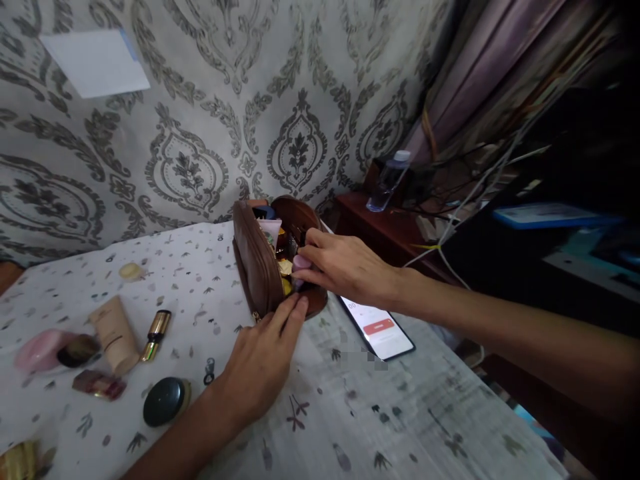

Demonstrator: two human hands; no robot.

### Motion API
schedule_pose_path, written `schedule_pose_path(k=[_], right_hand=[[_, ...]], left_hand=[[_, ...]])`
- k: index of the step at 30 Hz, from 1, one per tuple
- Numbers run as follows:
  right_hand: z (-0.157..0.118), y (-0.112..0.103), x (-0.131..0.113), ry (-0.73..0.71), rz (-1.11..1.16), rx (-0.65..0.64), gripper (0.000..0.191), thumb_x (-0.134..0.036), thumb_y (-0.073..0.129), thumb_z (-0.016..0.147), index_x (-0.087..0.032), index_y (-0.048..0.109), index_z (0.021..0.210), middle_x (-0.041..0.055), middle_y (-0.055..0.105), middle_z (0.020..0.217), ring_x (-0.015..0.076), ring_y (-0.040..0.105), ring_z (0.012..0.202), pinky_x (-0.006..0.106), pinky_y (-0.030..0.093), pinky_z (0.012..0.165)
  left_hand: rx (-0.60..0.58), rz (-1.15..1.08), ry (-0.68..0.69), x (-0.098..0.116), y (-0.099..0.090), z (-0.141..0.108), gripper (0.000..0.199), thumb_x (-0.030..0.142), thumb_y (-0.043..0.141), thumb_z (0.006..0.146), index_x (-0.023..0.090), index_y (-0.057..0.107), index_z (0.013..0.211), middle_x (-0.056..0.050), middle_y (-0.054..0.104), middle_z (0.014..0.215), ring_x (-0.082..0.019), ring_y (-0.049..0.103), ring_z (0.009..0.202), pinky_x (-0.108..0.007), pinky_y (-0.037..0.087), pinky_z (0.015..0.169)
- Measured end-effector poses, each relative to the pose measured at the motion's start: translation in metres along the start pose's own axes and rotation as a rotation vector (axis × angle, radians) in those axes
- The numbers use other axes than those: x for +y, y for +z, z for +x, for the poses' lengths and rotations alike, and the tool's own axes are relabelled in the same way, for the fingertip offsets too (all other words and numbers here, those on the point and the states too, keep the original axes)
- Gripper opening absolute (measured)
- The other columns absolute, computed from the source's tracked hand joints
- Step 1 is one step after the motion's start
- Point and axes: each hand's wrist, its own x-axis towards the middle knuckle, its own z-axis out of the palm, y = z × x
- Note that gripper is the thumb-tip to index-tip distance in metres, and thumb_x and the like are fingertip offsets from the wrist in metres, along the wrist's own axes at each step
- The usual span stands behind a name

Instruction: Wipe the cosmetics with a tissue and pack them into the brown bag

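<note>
A brown cosmetic bag (257, 257) stands unzipped on the patterned cloth, its opening facing up. Inside it are a pale tube (271, 230), a gold-coloured item (285, 267) and other cosmetics, partly hidden. My right hand (345, 267) reaches into the bag from the right, its thumb and fingers closed around a small lilac container (301, 263). Against the bag's near edge rests my left hand (267, 353), fingers stretched out and lying flat. A phone (387, 333) with a lit screen lies beside the bag, under my right forearm.
On the left of the cloth (200, 267) lie a beige tube (115, 333), a gold lipstick (157, 335), a dark round compact (164, 402), a pink-handled brush (45, 351) and a small red bottle (99, 385). A water bottle (387, 183) stands back right, near loose cables (463, 200).
</note>
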Motion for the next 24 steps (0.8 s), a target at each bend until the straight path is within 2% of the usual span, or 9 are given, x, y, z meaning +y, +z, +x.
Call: schedule_pose_path(k=[3, 7, 12, 15, 17, 19, 21, 24], right_hand=[[-0.005, 0.001, 0.002, -0.009, 0.035, 0.022, 0.032, -0.032, 0.043, 0.102, -0.014, 0.069, 0.099, 0.0076, 0.06, 0.097, 0.0137, 0.056, 0.071, 0.027, 0.031, 0.057], [-0.01, 0.005, 0.004, -0.061, 0.059, 0.024, 0.025, -0.026, 0.044, 0.101, -0.018, 0.068, 0.107, 0.0064, 0.06, 0.098, 0.014, 0.056, 0.074, 0.026, 0.032, 0.057], [-0.012, 0.006, 0.006, -0.03, 0.092, 0.044, 0.023, -0.018, 0.045, 0.098, -0.017, 0.068, 0.101, 0.0068, 0.059, 0.101, 0.0122, 0.055, 0.071, 0.025, 0.033, 0.057], [-0.016, 0.01, 0.007, -0.034, 0.148, 0.139, 0.025, -0.021, 0.044, 0.099, -0.016, 0.069, 0.098, 0.0075, 0.061, 0.1, 0.0126, 0.057, 0.072, 0.025, 0.037, 0.058], [-0.022, 0.015, 0.005, -0.062, 0.209, 0.24, 0.029, -0.025, 0.041, 0.101, -0.016, 0.068, 0.099, 0.0075, 0.063, 0.097, 0.0128, 0.059, 0.073, 0.024, 0.04, 0.058], [-0.031, 0.021, 0.0, -0.105, 0.279, 0.339, 0.03, -0.026, 0.04, 0.102, -0.016, 0.067, 0.096, 0.0067, 0.064, 0.091, 0.0125, 0.06, 0.071, 0.024, 0.043, 0.059], [-0.04, 0.026, -0.008, -0.166, 0.329, 0.417, 0.028, -0.024, 0.043, 0.101, -0.016, 0.066, 0.088, 0.0053, 0.065, 0.084, 0.012, 0.061, 0.068, 0.024, 0.045, 0.058], [-0.054, 0.033, -0.023, -0.304, 0.355, 0.493, 0.024, -0.02, 0.048, 0.099, -0.018, 0.064, 0.081, 0.0032, 0.066, 0.076, 0.0124, 0.061, 0.063, 0.025, 0.045, 0.055]], left_hand=[[-0.009, -0.042, 0.01, -0.002, -0.002, 0.0, 0.088, -0.009, 0.035, 0.069, 0.014, 0.022, 0.153, -0.015, 0.039, 0.157, -0.028, 0.06, 0.124, -0.041, 0.062, 0.081], [0.008, -0.083, 0.027, -0.005, 0.001, -0.002, 0.091, -0.009, 0.035, 0.066, 0.016, 0.021, 0.152, -0.015, 0.037, 0.158, -0.027, 0.059, 0.126, -0.042, 0.062, 0.085], [0.096, -0.137, 0.065, -0.009, 0.003, -0.007, 0.101, -0.008, 0.036, 0.061, 0.019, 0.011, 0.154, -0.014, 0.037, 0.158, -0.028, 0.053, 0.132, -0.044, 0.06, 0.088], [0.187, -0.165, 0.088, -0.011, 0.004, -0.017, 0.106, -0.008, 0.036, 0.057, 0.023, 0.009, 0.155, -0.012, 0.039, 0.157, -0.025, 0.052, 0.134, -0.039, 0.06, 0.09], [0.259, -0.186, 0.08, -0.015, 0.006, -0.029, 0.104, -0.007, 0.036, 0.057, 0.024, 0.015, 0.154, -0.011, 0.044, 0.154, -0.024, 0.054, 0.131, -0.036, 0.059, 0.089], [0.329, -0.212, 0.026, -0.02, 0.007, -0.045, 0.1, -0.006, 0.036, 0.058, 0.026, 0.025, 0.151, -0.01, 0.055, 0.142, -0.023, 0.059, 0.123, -0.033, 0.059, 0.084], [0.377, -0.252, -0.093, -0.029, 0.005, -0.063, 0.09, -0.004, 0.039, 0.062, 0.026, 0.036, 0.146, -0.008, 0.064, 0.124, -0.022, 0.065, 0.109, -0.031, 0.058, 0.08], [0.481, -0.356, -0.425, -0.049, -0.006, -0.091, 0.059, 0.009, 0.051, 0.076, 0.023, 0.051, 0.133, -0.006, 0.067, 0.105, -0.022, 0.066, 0.09, -0.033, 0.056, 0.079]])
